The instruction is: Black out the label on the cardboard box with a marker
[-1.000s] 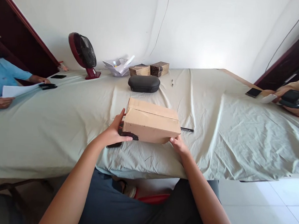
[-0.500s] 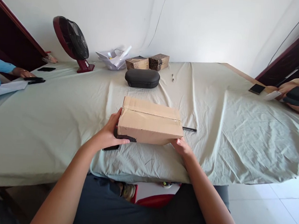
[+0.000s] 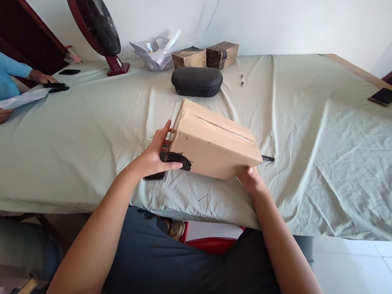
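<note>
Between my hands a brown cardboard box (image 3: 216,141) is held tilted above the cloth, its left end higher than its right. A seam runs along its top, and a black printed patch marks its lower left corner. My left hand (image 3: 158,151) grips the left end, thumb along the near side and fingers round the end face. My right hand (image 3: 251,178) holds the lower right corner from below; most of its fingers are hidden under the box. A dark phone (image 3: 155,176) lies partly covered beneath the left end. A black pen (image 3: 268,158) pokes out beyond the right end.
Behind the box sit a black hard case (image 3: 196,81), two printed cartons (image 3: 221,54), a plastic basket of papers (image 3: 155,57) and a fan (image 3: 98,28). At left, a person in a blue sleeve (image 3: 11,69) holds paper. A dark flat object (image 3: 384,96) lies far right.
The box has tipped, its left end rising and its near side turning more toward me, with both hands still on it. The view has also shifted, moving the scene's far side upward.
</note>
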### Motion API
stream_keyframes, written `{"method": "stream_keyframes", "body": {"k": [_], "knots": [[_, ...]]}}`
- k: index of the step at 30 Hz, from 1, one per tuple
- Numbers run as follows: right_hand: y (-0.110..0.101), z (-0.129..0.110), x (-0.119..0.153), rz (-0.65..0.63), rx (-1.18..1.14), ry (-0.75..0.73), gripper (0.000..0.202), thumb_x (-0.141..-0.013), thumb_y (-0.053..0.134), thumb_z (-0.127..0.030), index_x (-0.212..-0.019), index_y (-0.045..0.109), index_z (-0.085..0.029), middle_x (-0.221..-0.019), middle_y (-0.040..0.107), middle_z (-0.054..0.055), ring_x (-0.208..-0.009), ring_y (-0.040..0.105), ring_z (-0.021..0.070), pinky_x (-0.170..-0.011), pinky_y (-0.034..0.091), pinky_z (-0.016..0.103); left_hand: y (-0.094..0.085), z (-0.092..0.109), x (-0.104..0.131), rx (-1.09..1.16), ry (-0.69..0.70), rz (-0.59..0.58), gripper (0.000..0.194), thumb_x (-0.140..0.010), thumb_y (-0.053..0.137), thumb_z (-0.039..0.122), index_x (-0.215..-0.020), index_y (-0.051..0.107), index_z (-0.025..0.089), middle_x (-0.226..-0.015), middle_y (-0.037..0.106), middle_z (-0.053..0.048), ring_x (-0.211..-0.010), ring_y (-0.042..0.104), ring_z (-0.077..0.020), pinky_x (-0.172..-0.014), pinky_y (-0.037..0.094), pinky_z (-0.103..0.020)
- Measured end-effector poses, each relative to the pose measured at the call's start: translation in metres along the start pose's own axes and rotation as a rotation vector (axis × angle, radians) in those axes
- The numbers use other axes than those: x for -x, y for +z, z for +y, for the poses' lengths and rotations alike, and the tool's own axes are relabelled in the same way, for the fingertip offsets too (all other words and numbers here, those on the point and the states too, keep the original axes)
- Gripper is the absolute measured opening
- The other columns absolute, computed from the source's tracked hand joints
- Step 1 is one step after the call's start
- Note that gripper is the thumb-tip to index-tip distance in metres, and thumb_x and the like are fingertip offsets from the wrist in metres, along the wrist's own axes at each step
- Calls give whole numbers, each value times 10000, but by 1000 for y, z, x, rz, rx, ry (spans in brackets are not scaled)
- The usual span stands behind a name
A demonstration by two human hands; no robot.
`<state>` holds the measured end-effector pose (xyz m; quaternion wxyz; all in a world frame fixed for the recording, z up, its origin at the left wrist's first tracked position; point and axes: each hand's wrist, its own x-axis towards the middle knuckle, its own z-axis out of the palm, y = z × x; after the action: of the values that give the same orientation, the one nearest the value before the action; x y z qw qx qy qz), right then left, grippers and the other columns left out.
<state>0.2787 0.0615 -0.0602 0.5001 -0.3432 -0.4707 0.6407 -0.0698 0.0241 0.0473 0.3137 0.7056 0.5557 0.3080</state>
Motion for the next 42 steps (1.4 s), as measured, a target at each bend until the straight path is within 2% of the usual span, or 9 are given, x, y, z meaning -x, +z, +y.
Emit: {"method": "stream_keyframes", "body": {"k": [10,16,23,26,29,33,36,39,42], "knots": [[-3,-5,-12,-1,-33,82,1059,-585,905,-831,-1502,633,-375,-1524,717,88,-1420,653,431,-1101,622,578,12,-4,2,1,9,84,1297,-768,936,606,-1781,144,442,-1713,360,-142,-1388,577,-403,-1177,543,-605],[-5,-16,-4,-11,-55,73,993,-636,913,-807,-1489,662,-365,-1552,695,80,-1468,617,430,-1151,600,584,18,3,5,-22,44,101,1254,-789,912,609,-1784,190,360,-1722,375,-168,-1498,495,-426,-1223,500,-593],[-6,-12,5,-12,-10,29,950,-682,905,-801,-1483,663,-350,-1578,670,87,-1477,605,420,-1136,610,560,18,1,7,65,45,131,1353,-754,868,797,-1795,139,332,-1786,321,-179,-1500,524,-427,-1275,459,-602],[-9,-7,5,-25,-4,30,929,-716,869,-826,-1479,666,-337,-1557,684,80,-1440,639,405,-1104,632,542,16,1,8,87,64,145,1337,-762,850,809,-1793,147,330,-1779,339,-170,-1580,443,-422,-1298,443,-565],[-8,-8,4,-77,-1,38,910,-746,826,-847,-1471,672,-318,-1449,748,91,-1326,721,398,-1013,671,522,18,1,6,170,77,175,1367,-756,846,807,-1790,62,379,-1813,275,-144,-1586,440,-398,-1236,514,-518],[-5,-16,3,-79,-45,-1,843,-735,890,-697,-1462,658,-340,-1210,826,60,-1113,812,378,-929,685,537,40,1,-4,324,41,254,1437,-675,858,856,-1760,36,395,-1801,256,-167,-1490,519,-391,-1144,567,-525],[-6,-20,4,25,-91,-19,692,-723,876,-688,-1302,730,-339,-1266,817,52,-1203,782,396,-949,680,540,67,3,-9,395,22,281,1341,-651,872,864,-1694,173,392,-1775,290,-180,-1595,411,-428,-1125,566,-543],[-7,-21,6,73,-108,-8,649,-699,838,-767,-1167,758,-325,-1264,818,63,-1311,729,419,-982,671,542,86,9,-10,496,12,283,1169,-718,815,886,-1604,219,409,-1753,321,-172,-1594,429,-401,-1052,603,-477],[-5,-23,8,71,-76,-68,776,-708,905,-602,-1414,653,-403,-1377,776,28,-1340,713,370,-1026,651,525,90,11,-9,593,-23,326,998,-812,734,888,-1518,244,381,-1682,394,-172,-1547,468,-365,-994,619,-451]]}}
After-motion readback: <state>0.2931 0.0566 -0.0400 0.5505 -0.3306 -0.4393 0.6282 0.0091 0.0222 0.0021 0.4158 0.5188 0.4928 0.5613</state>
